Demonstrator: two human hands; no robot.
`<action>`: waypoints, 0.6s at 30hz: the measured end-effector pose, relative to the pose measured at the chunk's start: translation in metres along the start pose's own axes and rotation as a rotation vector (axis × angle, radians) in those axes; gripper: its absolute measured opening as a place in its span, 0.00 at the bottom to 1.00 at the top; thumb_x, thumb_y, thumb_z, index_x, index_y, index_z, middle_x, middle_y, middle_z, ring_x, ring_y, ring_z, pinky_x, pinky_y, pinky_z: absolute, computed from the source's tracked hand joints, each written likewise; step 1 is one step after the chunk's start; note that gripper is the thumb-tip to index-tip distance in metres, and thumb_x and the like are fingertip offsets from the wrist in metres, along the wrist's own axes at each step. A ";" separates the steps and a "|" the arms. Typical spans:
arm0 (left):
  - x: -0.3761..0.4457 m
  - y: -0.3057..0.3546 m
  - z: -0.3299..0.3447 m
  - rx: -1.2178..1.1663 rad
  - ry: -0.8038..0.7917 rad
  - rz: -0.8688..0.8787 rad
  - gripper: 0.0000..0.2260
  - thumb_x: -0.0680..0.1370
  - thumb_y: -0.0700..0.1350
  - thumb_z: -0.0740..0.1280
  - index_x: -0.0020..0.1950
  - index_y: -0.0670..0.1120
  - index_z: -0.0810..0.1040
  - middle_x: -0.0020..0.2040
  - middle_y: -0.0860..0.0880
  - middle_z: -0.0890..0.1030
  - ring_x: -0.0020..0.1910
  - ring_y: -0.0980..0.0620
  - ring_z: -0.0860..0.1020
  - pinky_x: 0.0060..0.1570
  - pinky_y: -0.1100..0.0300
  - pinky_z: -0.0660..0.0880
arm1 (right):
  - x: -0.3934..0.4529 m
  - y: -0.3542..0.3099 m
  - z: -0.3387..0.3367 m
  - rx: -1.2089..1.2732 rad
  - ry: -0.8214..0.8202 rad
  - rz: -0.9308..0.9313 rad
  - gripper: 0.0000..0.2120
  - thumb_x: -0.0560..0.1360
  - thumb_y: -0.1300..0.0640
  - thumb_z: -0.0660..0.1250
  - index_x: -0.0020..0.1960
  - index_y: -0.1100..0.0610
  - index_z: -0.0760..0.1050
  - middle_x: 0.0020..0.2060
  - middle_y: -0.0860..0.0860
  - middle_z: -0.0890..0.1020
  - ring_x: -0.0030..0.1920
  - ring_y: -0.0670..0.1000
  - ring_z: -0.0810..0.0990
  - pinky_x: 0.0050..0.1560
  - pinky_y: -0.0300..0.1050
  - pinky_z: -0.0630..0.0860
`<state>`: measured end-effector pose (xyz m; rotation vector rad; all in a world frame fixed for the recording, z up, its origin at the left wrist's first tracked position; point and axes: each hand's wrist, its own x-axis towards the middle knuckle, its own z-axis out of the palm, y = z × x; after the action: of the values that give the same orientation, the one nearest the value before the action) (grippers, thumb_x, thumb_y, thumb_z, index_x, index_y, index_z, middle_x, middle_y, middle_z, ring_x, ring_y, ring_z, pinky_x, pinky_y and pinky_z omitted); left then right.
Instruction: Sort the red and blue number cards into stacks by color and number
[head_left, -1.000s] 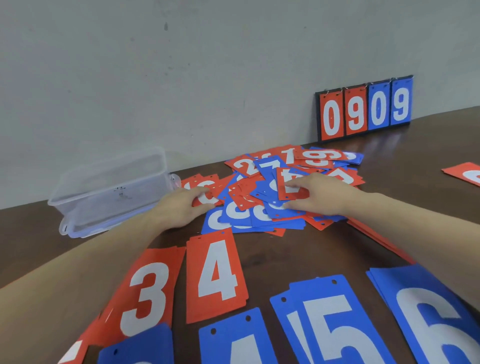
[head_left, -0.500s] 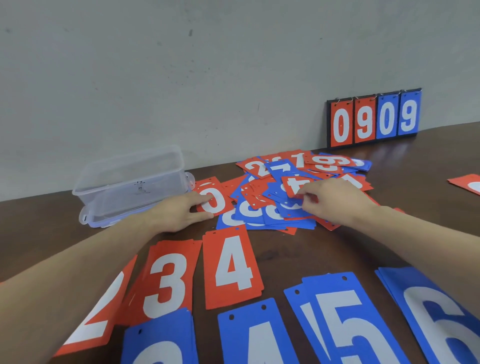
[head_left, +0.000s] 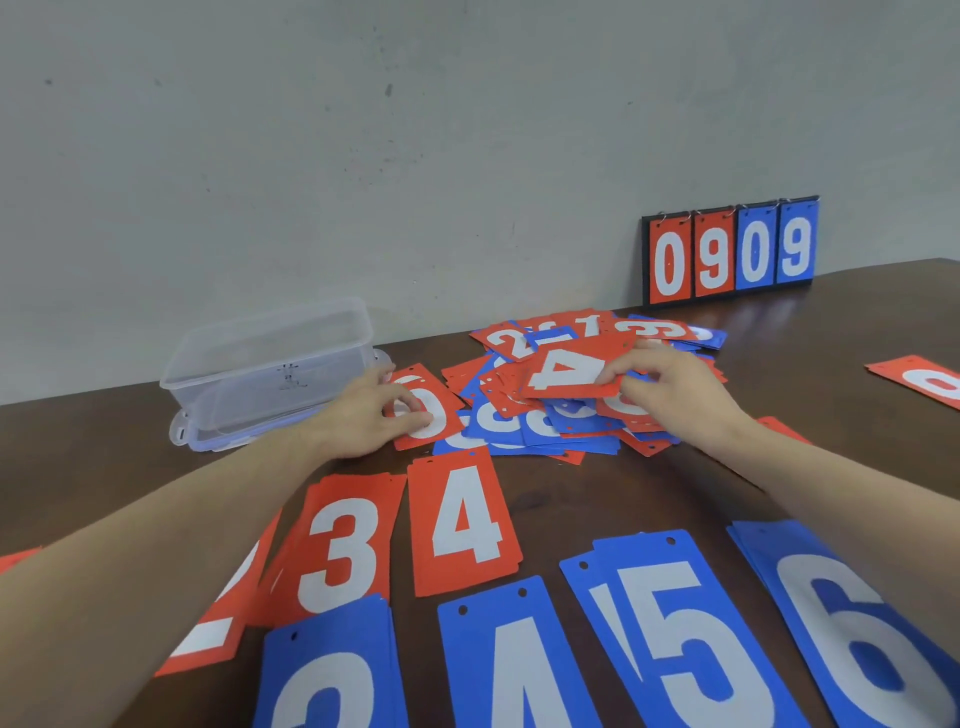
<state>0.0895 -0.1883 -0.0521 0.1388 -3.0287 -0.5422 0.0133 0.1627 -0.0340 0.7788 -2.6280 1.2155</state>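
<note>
A jumbled pile of red and blue number cards (head_left: 550, 431) lies mid-table. My right hand (head_left: 670, 395) pinches a red 4 card (head_left: 566, 371) and holds it lifted just above the pile. My left hand (head_left: 363, 415) rests on a red 0 card (head_left: 434, 415) at the pile's left edge, fingers curled over it. Sorted stacks lie nearer me: red 2 (head_left: 218, 623), red 3 (head_left: 343, 551), red 4 (head_left: 462, 525), blue 3 (head_left: 327, 675), blue 4 (head_left: 519, 670), blue 5 (head_left: 675, 634), blue 6 (head_left: 852, 634).
A clear plastic box (head_left: 270, 364) stands on its lid at the left, close to my left hand. A black flip scoreboard (head_left: 730, 252) showing 0909 leans against the wall. Another red card (head_left: 919, 382) lies at the right edge. The table is dark wood.
My right hand has picked a red 4 card out of the pile and raised it. My left hand has slid onto the red 0 card. The view has tilted down slightly.
</note>
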 end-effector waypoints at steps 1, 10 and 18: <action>0.002 0.000 0.000 0.015 0.005 0.004 0.13 0.77 0.60 0.68 0.59 0.56 0.78 0.72 0.47 0.68 0.72 0.46 0.67 0.67 0.51 0.68 | -0.001 -0.001 0.000 0.068 -0.039 0.022 0.13 0.81 0.61 0.65 0.47 0.45 0.82 0.58 0.41 0.80 0.65 0.47 0.76 0.59 0.37 0.76; 0.009 0.008 0.005 0.220 -0.059 -0.063 0.34 0.77 0.67 0.61 0.80 0.57 0.56 0.76 0.48 0.69 0.72 0.44 0.69 0.72 0.48 0.65 | 0.006 0.007 0.001 0.194 -0.140 0.145 0.16 0.80 0.67 0.59 0.50 0.48 0.79 0.56 0.50 0.83 0.60 0.53 0.80 0.59 0.54 0.80; -0.004 0.019 0.005 -0.302 0.131 -0.110 0.35 0.73 0.51 0.76 0.76 0.57 0.64 0.69 0.50 0.74 0.60 0.49 0.77 0.55 0.58 0.77 | 0.003 0.002 0.001 0.271 0.002 0.160 0.04 0.80 0.56 0.67 0.50 0.52 0.81 0.53 0.45 0.83 0.52 0.45 0.83 0.50 0.39 0.82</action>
<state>0.0915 -0.1684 -0.0499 0.3111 -2.7840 -0.9505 0.0094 0.1616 -0.0352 0.6121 -2.5984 1.6394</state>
